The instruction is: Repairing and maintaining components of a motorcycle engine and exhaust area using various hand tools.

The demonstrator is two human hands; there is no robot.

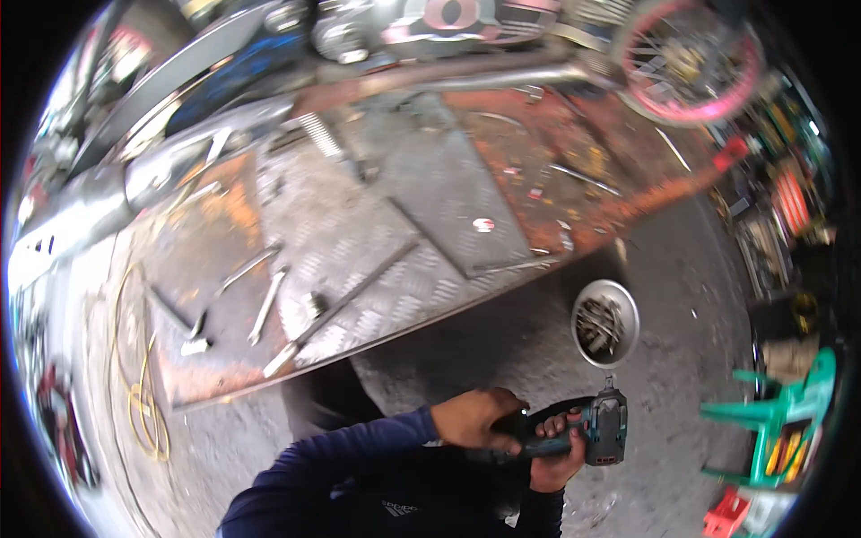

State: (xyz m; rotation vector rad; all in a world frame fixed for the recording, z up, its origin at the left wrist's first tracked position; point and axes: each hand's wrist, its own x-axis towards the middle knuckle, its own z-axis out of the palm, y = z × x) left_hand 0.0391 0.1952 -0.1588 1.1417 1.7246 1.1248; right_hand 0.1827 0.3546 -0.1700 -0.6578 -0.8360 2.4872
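A cordless impact wrench [606, 429], black and teal, is held low in front of my body, its square drive pointing away from me. My right hand [556, 455] wraps round its handle just behind the head. At the other end of the handle, my left hand [475, 420] is closed over the dark battery end; part of that end is hidden under its fingers. Just beyond the wrench's drive, a round metal bowl [635, 309] full of bolts and small metal parts [598, 325] stands on the floor.
A long metal workbench [395, 269] lies ahead, bearing wrenches [267, 305], a long-handled bar [359, 291] and a metal pipe. Beyond it is a pink-rimmed wheel [691, 63]. A yellow cable [143, 403] lies at left; a green plastic stool [776, 408] stands at right.
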